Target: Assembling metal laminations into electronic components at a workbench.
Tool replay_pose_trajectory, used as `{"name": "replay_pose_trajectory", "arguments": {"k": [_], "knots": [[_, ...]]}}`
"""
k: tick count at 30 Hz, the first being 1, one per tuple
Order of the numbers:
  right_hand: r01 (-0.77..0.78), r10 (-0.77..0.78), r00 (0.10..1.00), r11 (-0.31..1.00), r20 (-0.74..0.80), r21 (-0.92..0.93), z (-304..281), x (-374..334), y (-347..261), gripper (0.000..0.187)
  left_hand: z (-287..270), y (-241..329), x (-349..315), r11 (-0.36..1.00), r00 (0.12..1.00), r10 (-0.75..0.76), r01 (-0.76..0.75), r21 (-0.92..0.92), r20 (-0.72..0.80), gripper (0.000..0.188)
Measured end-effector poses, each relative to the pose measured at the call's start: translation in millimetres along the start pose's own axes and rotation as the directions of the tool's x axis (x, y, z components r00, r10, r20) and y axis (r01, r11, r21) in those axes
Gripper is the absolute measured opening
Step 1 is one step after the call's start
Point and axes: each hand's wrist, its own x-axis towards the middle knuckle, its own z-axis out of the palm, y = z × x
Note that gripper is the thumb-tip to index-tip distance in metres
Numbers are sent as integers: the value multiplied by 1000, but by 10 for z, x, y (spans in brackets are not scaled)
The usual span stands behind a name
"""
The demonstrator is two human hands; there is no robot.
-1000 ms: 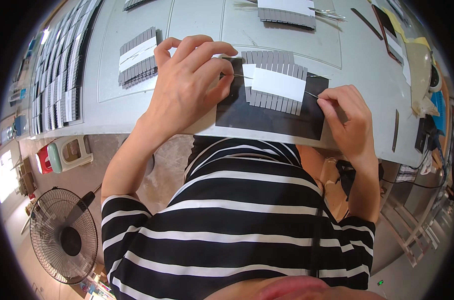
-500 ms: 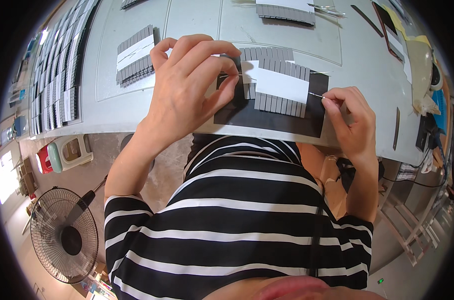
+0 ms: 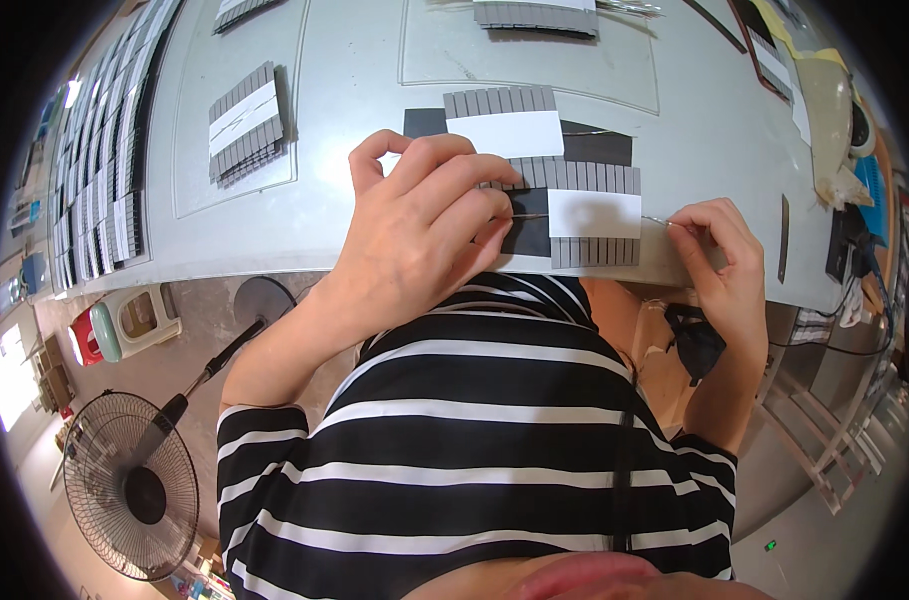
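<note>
A flat piece (image 3: 594, 212) with a white middle band and grey slatted edges is held near the table's front edge. Thin wire (image 3: 656, 220) sticks out of its right side, pinched between the thumb and forefinger of my right hand (image 3: 719, 245). On the other side, my left hand (image 3: 424, 215) has its thumb and forefinger closed on the wire coming out there; its fingertips are partly hidden. Just beyond lies a similar slatted piece (image 3: 504, 133), on a black sheet (image 3: 529, 238) that both pieces partly cover. Another thin wire (image 3: 599, 133) rests on the sheet's far right part.
At the left stands a small stack of slatted pieces (image 3: 244, 125), and long rows of them (image 3: 104, 130) fill the table's left edge. Another stack (image 3: 536, 18) with loose wires (image 3: 629, 9) is at the back. A dark strip (image 3: 783, 238) lies right; a fan (image 3: 134, 485) stands lower left.
Both hands have drawn the wired piece toward me and slightly right, off the piece beneath, whose white band now shows more. My view has shifted a little.
</note>
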Motion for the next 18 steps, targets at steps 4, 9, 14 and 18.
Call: {"name": "replay_pose_trajectory", "arguments": {"k": [4,9,14,18], "knots": [[-63,62,997,997,-35,-33,-67,-65,39,6,69,48,47,1000,1000,17,-17,10,16,24],[-138,132,988,988,-74,-75,-216,-123,141,5,17,38,15,992,1000,-25,24,122,10,32],[-171,148,981,964,-125,-203,-396,-145,304,8,-67,35,-64,965,985,-101,64,253,137,49],[-51,-217,921,756,-324,-652,-356,-50,225,13,-112,9,-145,961,974,-117,61,270,196,54]]}}
